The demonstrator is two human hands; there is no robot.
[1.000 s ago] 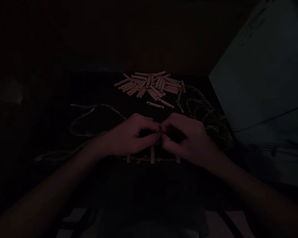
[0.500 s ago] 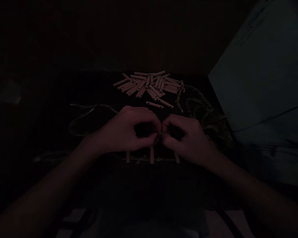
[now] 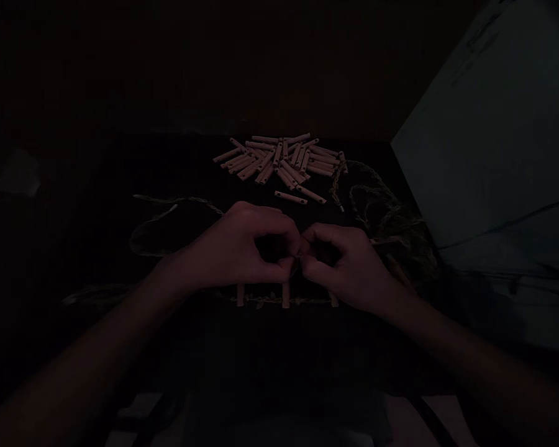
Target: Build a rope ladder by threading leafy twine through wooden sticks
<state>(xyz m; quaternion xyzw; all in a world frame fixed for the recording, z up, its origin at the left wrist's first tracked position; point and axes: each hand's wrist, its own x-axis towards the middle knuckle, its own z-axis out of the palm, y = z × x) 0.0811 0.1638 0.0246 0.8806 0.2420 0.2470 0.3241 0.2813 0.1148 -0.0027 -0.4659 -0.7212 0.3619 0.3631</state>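
The scene is very dark. My left hand (image 3: 242,248) and my right hand (image 3: 347,264) meet at their fingertips, thumbs and forefingers pinched on a thin cord, of which only a tiny pale bit shows. Below the fingers, wooden pegs stand in a row: a left peg (image 3: 241,295), a middle peg (image 3: 286,294) and a right peg (image 3: 333,299). Their lower ends are joined by a twisted greenish cord (image 3: 263,300) with small leaf-like bits. My hands cover the pegs' upper ends.
Beyond my hands lies a heap of short wooden pegs with holes (image 3: 265,158). A loose peg (image 3: 290,197) lies in front of it. Tangled cord (image 3: 391,211) is on the right, and a cord loop (image 3: 142,233) on the left. A pale wall (image 3: 503,155) rises at the right.
Both hands have shifted slightly down, and the right one a little to the left. The fingertips are closer together. The pegs and heap look the same.
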